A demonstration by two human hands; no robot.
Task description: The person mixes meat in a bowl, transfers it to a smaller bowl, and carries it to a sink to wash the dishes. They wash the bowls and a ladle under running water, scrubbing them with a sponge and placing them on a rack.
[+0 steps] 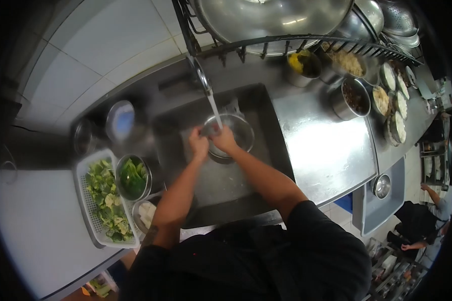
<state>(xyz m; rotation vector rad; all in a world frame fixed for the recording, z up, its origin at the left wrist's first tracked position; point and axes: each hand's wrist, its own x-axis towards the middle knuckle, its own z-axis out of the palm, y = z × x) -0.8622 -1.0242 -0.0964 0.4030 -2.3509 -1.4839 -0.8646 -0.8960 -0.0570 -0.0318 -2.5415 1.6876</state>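
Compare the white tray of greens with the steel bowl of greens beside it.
The white tray is rectangular and perforated; the steel bowl is round and shiny. The tray's leaves are paler, yellow-green; the bowl's are darker green. The tray is larger. Both sit left of the sink.

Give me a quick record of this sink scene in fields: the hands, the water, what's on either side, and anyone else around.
Left hand: under the water stream, close beside the right hand; grip unclear
Right hand: at the near rim of the metal bowl; grip unclear
Tap: running
Sink: holds the metal bowl
Person's left: white basket of leafy greens, small bowl of greens
Person's right: steel counter, pots of ingredients
Others: another person, lower right
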